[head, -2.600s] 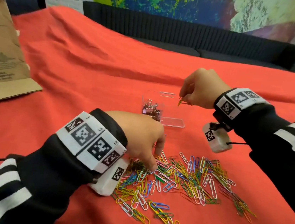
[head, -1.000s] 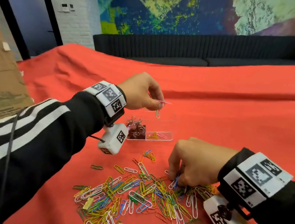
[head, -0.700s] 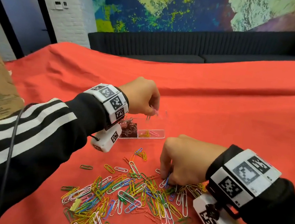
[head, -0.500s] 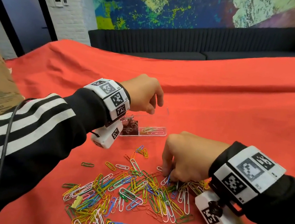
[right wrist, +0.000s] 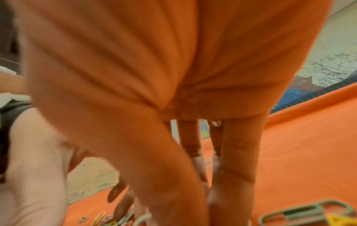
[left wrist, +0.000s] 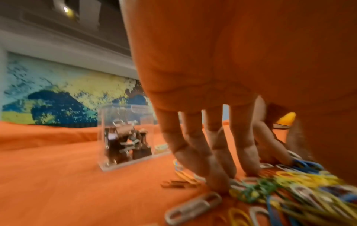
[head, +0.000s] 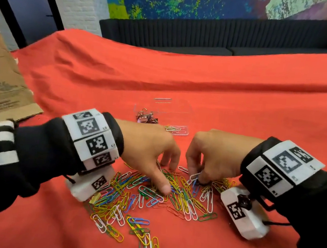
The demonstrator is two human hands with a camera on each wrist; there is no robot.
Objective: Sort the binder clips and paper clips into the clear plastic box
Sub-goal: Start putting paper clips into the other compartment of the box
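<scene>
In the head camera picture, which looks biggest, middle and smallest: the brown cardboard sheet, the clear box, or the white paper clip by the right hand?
1. Brown cardboard sheet, biggest, though the frame cuts it off.
2. Clear plastic box, middle; it sits farther from the camera.
3. White paper clip at the right hand, smallest.

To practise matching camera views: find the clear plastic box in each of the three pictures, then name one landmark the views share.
Head view: the clear plastic box sits at centre, on the red cloth beyond both hands.
Left wrist view: the clear plastic box stands left of centre, beside the left hand's fingers.
Right wrist view: not discernible; the right hand fills the picture.
Shared landmark: the pile of paper clips.
</scene>
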